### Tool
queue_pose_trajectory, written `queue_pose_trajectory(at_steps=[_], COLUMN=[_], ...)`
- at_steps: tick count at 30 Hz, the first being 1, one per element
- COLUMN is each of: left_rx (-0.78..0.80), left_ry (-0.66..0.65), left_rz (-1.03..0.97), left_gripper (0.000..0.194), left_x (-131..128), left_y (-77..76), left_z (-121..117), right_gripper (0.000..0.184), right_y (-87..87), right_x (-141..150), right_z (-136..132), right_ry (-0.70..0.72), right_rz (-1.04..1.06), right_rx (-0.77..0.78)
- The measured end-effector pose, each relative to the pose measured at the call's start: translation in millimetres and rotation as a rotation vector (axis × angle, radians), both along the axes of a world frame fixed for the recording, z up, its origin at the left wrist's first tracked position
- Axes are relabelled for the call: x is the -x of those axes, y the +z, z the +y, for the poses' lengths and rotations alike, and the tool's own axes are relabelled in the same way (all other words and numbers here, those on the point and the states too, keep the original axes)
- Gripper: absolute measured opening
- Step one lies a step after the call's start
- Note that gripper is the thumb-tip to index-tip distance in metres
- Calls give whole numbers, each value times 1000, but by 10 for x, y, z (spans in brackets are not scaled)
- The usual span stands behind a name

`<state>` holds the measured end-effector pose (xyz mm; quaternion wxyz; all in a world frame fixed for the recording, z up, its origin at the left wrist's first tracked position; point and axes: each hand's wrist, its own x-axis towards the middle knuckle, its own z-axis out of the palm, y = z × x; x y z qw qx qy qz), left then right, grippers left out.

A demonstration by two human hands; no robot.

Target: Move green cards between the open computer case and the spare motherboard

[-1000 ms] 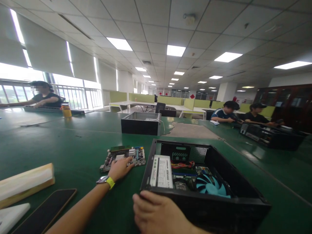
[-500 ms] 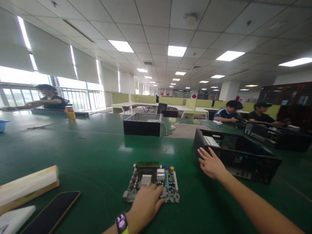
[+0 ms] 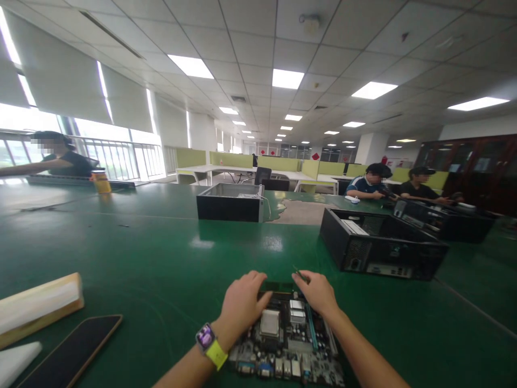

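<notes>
A motherboard (image 3: 299,345) lies on the green table below me, its row of ports towards me and a square silver processor (image 3: 270,323) left of its middle. My left hand (image 3: 244,302), with a watch on its wrist, rests over the board's far left corner. Its thumb and fingers are apart, near the green memory stick (image 3: 279,288) along the far edge. At the board's far right corner, my right hand (image 3: 317,291) is closed in a pinch. A thin, greenish sliver shows at its fingertips, too blurred to name.
A black computer case (image 3: 391,258) stands open at right, another case (image 3: 230,207) further back. At left lie a dark phone-shaped slab (image 3: 76,350), a white object (image 3: 20,362) and a long pale block (image 3: 40,307). Several people sit around the table's far sides.
My right hand has left the black case and come to the motherboard's far right corner. The left hand has moved to its far left. The board now lies nearer, its ports towards me.
</notes>
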<state>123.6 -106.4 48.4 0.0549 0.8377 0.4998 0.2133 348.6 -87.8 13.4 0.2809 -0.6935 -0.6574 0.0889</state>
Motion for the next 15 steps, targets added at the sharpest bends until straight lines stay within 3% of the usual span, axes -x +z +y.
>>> queue_pose_trajectory(at_steps=[3,5,8,15], left_rx=[55,156,216,200], left_ry=[52,2,-73,-106], left_rz=[-79,-140,-220,-270], left_gripper=[46,39,24,21], left_x=[263,352,377,358], left_y=[-171,-279,-352,-340], left_z=[367,493,541,546], right_gripper=[38,33,27,24], right_y=[-135,-174,-182,-177], right_x=[139,159,145,125], right_z=[-48,-53,-54,-77], right_ry=[-2,-4,4,33], right_rz=[-14,-30,-14,39], right_rx=[21,15,15,1])
